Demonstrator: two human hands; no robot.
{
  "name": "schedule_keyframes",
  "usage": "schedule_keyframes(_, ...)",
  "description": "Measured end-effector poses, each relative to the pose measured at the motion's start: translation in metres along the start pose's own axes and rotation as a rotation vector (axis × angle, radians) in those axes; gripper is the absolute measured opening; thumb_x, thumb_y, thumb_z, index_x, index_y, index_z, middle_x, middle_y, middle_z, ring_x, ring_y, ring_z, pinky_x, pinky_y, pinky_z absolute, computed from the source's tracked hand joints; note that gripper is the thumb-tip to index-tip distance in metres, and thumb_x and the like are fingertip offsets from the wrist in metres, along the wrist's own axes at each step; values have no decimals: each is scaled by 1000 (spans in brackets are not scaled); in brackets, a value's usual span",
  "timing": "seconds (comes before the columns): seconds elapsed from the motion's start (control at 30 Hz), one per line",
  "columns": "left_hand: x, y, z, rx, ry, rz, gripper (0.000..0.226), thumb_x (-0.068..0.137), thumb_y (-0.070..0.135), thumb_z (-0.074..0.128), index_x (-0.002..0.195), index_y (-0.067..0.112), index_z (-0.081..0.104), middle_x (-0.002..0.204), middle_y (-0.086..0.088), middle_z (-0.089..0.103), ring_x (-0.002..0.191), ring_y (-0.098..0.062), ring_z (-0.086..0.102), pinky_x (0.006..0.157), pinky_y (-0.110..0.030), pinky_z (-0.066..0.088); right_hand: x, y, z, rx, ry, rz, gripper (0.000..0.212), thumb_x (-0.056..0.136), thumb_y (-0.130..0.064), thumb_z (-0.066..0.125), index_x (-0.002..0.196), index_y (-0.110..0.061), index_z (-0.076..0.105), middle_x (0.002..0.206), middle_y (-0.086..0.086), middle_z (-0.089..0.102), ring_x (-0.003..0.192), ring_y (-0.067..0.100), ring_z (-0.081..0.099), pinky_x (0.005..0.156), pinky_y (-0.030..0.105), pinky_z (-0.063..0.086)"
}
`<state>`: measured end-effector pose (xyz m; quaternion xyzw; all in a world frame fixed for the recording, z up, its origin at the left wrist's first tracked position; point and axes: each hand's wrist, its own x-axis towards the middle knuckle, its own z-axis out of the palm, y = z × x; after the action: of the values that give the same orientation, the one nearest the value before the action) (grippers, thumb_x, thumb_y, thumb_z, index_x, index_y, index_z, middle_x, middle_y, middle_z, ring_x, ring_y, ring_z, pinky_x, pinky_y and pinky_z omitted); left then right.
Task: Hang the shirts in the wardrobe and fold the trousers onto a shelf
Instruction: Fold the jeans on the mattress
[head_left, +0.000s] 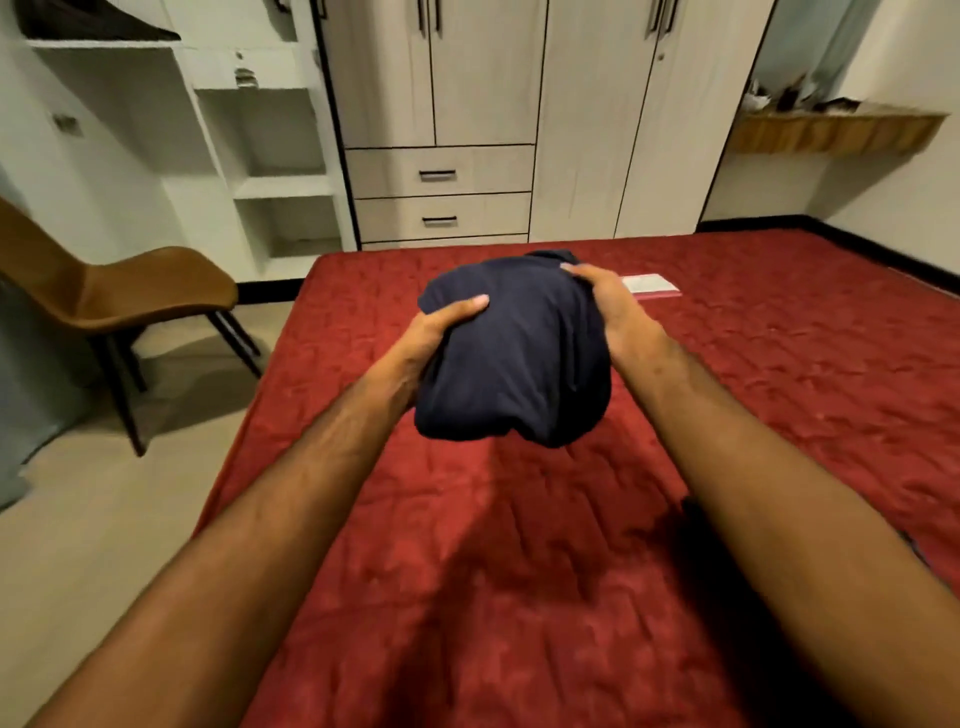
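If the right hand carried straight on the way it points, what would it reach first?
Probably the white paper lying on the red bed just beyond the right hand, which holds the dark garment; the hand looks raised, so depth is uncertain.

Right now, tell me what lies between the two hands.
In the head view, a bundled dark navy garment fills the gap: the left hand and right hand hold it above the red bed.

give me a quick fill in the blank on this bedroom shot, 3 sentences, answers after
1. Both hands, the left hand and the right hand, hold a dark navy bundle of ____ above the bed.
2. The bed has a ____ quilted cover.
3. The brown chair stands on the floor to the ____ of the bed.

Missing words: cloth; red; left
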<state>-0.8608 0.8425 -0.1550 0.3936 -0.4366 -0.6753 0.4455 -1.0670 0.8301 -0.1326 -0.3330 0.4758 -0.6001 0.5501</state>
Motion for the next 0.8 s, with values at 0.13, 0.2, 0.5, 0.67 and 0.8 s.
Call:
schedule_keyframes(0.13,126,-29,10,90,-26,-84,30,89,24,72,116,13,67,100,-8,76,84,-19,74,66,-29,59,91,7,-52,-96,-59,155,40,100,-32,50,83,-13,80,80,5,76,70,18,73,61,24,58)
schedule_keyframes(0.2,158,-88,-5,121,-23,-272,35,87,20,74,120,8,67,102,-9,76,87,-21,73,67,-29,59,112,59,-98,-324,-81,378,35,92,-42,63,107,-12,74,95,6,77,81,20,73,72,29,59)
schedule_keyframes(0.5,150,-230,-48,253,159,-337,27,87,7,73,109,10,58,96,-8,66,71,-18,62,42,-25,52,97,199,-188,-334,141,343,36,79,-12,79,112,-5,69,98,10,76,85,23,73,77,31,60)
schedule_keyframes(0.67,96,-232,-39,244,91,-339,31,95,1,62,118,8,42,102,-16,60,56,-18,69,37,-32,52,47,177,-170,-527,-8,469,30,85,-15,75,113,-9,66,97,10,75,66,19,70,56,26,54)
schedule_keyframes(0.8,44,-252,-35,522,99,-214,26,93,-15,49,107,7,45,79,-13,59,46,-3,61,45,-19,49,-6,190,-175,-1057,107,355,28,82,-25,63,106,-19,51,82,9,73,64,27,67,60,34,55)
